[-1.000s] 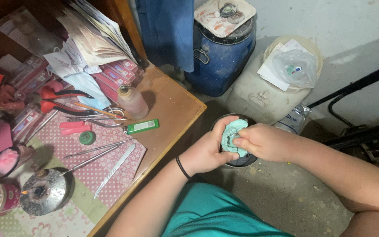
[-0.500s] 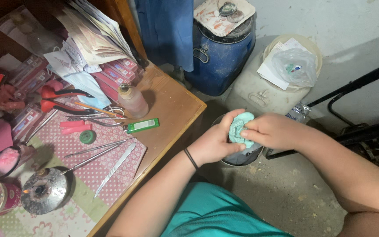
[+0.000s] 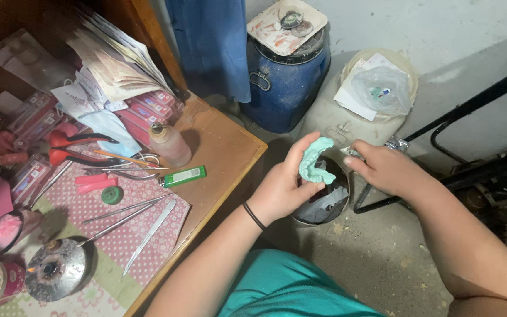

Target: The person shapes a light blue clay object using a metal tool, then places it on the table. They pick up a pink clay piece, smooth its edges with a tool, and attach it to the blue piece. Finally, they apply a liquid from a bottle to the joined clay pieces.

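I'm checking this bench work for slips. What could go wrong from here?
The left hand pinches the curved green mould by fingertips only, above the dark bin; a loose grip could drop it in. The right hand holds something small I cannot identify, which might fall too. The green lighter lies near the table edge and may get knocked off.

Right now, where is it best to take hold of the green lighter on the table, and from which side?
Grip the green lighter across its two long sides, near the middle, coming from above. It lies flat on the bare wood of the table, a slim bar clear of the scissors at its left end, so nothing blocks the hands.
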